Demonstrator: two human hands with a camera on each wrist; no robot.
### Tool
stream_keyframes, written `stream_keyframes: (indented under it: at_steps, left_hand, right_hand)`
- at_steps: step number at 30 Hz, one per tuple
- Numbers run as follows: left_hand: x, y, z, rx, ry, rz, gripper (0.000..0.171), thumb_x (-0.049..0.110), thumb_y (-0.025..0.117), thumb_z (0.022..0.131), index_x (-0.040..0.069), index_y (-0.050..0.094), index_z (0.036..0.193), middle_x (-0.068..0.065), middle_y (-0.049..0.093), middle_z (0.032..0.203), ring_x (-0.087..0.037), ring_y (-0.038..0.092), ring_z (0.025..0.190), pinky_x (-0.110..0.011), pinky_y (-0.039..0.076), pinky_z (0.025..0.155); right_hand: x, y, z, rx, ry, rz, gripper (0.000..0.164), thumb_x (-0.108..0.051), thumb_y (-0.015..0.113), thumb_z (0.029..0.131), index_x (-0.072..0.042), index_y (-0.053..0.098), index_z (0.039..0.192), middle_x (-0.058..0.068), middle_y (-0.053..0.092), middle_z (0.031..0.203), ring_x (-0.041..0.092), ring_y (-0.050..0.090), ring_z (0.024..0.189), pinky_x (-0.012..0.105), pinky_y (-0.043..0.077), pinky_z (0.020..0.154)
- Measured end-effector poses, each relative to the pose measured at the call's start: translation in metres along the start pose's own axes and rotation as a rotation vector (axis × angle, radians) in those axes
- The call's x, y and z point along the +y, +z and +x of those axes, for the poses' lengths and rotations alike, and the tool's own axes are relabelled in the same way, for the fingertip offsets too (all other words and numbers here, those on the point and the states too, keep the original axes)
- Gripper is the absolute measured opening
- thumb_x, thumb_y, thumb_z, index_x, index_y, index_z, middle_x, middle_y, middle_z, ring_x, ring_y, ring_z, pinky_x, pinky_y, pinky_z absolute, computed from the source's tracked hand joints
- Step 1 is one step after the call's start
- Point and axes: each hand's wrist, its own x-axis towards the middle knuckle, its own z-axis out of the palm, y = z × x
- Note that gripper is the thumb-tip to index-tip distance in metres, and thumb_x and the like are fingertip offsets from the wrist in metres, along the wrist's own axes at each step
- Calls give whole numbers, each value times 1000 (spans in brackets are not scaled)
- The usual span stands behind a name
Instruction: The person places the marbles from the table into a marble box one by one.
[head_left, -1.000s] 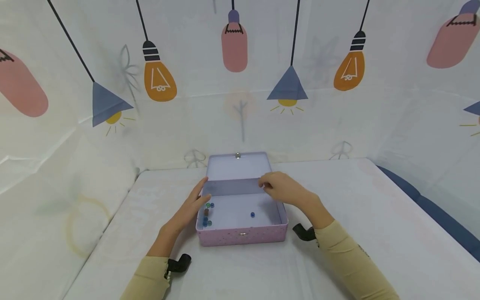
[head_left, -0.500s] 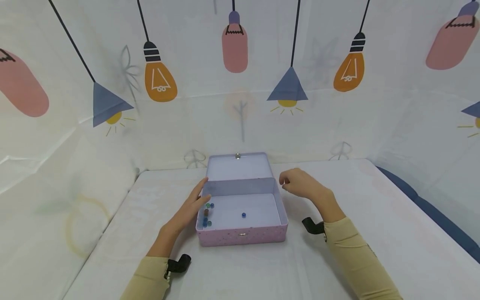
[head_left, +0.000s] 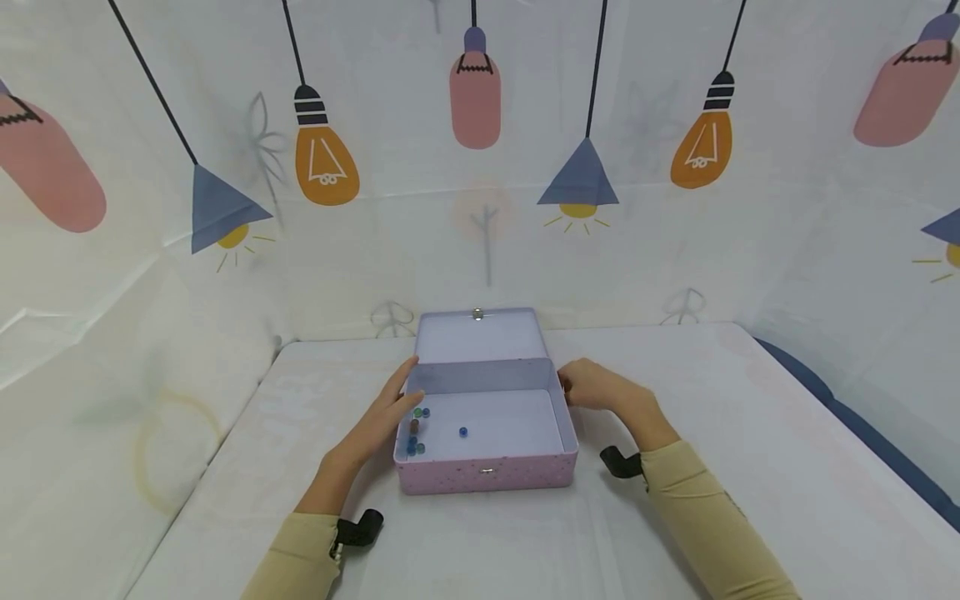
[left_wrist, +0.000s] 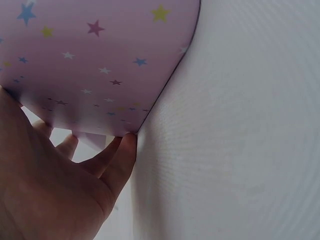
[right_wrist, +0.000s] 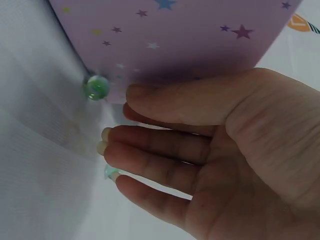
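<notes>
A lidded pink metal box [head_left: 487, 475] with printed stars stands with its lid [head_left: 480, 335] raised behind it. My left hand [head_left: 378, 421] rests against the box's left side, the thumb at its rim and the other fingers fairly straight along the outside. Several small marbles lie inside by the left wall, and one blue marble [head_left: 463, 432] sits apart from them. My right hand [right_wrist: 200, 155] is low beside the box's right wall, fingers loosely bent. In the right wrist view, one green marble [right_wrist: 96, 87] lies by the box's bottom edge; another pale green marble [right_wrist: 111, 171] shows partly behind the fingertips.
A white cloth covers the table [head_left: 480, 550]. Behind it hangs a pale sheet [head_left: 420, 242] printed with lamps and bulbs. A dark blue edge [head_left: 862, 421] of something shows past the table's right side.
My right hand has moved from over the box's back right corner out to the right and down beside its wall. The lone blue marble has rolled left. My left hand has stayed put.
</notes>
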Motion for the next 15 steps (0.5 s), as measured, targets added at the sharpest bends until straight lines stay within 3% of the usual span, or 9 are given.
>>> stream_keyframes:
  at_steps: [8, 15]
  left_hand:
    - [1, 1, 1, 5, -12, 5, 68, 26, 44, 105, 14, 8, 161, -10, 4, 169, -34, 0, 157, -57, 8, 126]
    - [3, 1, 1, 10, -18, 6, 69, 27, 44, 105, 13, 8, 161, -11, 4, 169, -34, 0, 157, -56, 8, 126]
  right_hand:
    - [3, 9, 1, -67, 71, 71, 9, 1, 61, 79, -7, 64, 77, -4, 51, 69, 12, 46, 65, 25, 39, 57]
    - [4, 10, 1, -93, 89, 118, 7, 1, 64, 77, -5, 66, 81, -3, 51, 68, 11, 48, 63, 24, 42, 54]
